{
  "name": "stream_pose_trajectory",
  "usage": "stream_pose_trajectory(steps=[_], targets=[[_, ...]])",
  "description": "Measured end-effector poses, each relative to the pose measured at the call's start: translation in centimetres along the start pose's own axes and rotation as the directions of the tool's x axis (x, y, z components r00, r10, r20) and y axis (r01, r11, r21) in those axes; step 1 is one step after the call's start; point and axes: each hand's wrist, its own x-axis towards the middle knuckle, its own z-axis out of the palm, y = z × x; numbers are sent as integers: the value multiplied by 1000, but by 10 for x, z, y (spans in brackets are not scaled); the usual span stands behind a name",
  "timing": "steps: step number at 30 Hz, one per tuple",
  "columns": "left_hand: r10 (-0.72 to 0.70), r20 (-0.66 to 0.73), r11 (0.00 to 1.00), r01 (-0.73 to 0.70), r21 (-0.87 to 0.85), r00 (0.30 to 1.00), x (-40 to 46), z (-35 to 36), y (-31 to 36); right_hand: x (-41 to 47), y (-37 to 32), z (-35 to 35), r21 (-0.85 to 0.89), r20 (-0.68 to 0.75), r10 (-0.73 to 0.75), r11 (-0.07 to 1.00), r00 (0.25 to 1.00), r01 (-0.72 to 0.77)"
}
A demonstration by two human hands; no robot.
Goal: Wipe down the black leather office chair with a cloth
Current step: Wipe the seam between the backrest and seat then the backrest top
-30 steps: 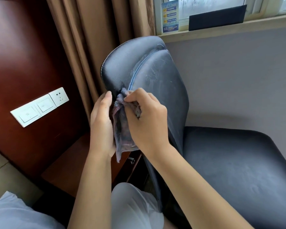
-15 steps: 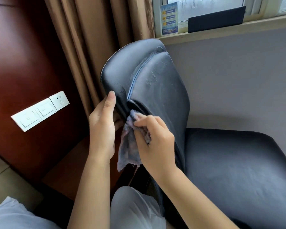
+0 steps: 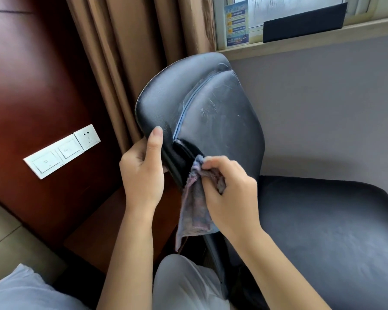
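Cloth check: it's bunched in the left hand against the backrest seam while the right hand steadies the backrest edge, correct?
Hands are swapped. The head view shows the right hand gripping the cloth at the seam, while the left hand steadies the backrest edge.

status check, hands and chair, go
Left hand grips backrest edge. Right hand pinches cloth at the seam gap. Nothing blocking.

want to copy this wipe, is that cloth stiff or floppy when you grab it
Probably floppy: the cloth bunches inside the right hand and its free end hangs limp below. Likely light, since a few curled fingers hold it. Its fuzzy surface suggests it won't slip easily.
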Motion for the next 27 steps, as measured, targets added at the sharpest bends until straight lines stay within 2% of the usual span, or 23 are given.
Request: stream_pose_trajectory(steps=[5, 8, 14, 17, 19, 21, 24, 27], targets=[[3, 1, 998, -3, 66, 1000, 4, -5, -2, 16, -15, 13, 119, -43, -49, 991, 998, 54], [6, -7, 995, -5, 100, 1000, 4, -8, 1, 34, -27, 21, 113, -33, -121, 986, 992, 124], [120, -50, 980, -110, 169, 992, -4, -2, -1, 28, -11, 11, 68, 81, -320, 947, 944, 315], [123, -56, 976, -111, 188, 991, -3, -3, -3, 28, -11, 11, 75, 88, -369, 929, 925, 363], [97, -59, 983, -86, 162, 994, -2, -3, -5, 35, -12, 11, 69, 147, -407, 913, 901, 401], [89, -62, 984, -78, 163, 994, 0, -2, -5, 45, -8, 10, 77, 186, -362, 932, 913, 354], [97, -65, 981, -84, 175, 993, 0, -2, -4, 54, -5, 12, 76, 153, -199, 979, 968, 190], [90, -78, 985, -77, 154, 993, 0, -2, -5, 49, -7, 11, 74, 204, -330, 944, 922, 322]])
